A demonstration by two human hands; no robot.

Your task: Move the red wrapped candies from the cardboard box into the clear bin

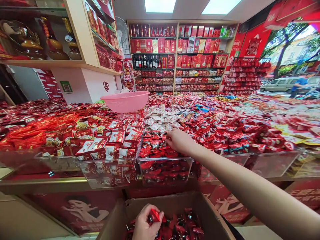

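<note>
My left hand (147,224) is closed on a red wrapped candy (155,215), inside the mouth of a cardboard box (165,200). More red wrapped candies (181,226) lie in the box beneath it. Stretched forward, my right hand (180,141) has its fingers curled together at the right side of a clear plastic bin (165,163). Red and dark wrapped candies (151,145) fill that bin. Whatever the right fingertips hold, if anything, is hidden by the hand.
Clear bins of red-and-white packets (116,141) and red packets (230,133) flank the middle bin. White packets (162,116) are heaped behind it. A pink plastic basket (126,101) rests on the candy. Shelves (177,43) of bottles and boxes stand at the back.
</note>
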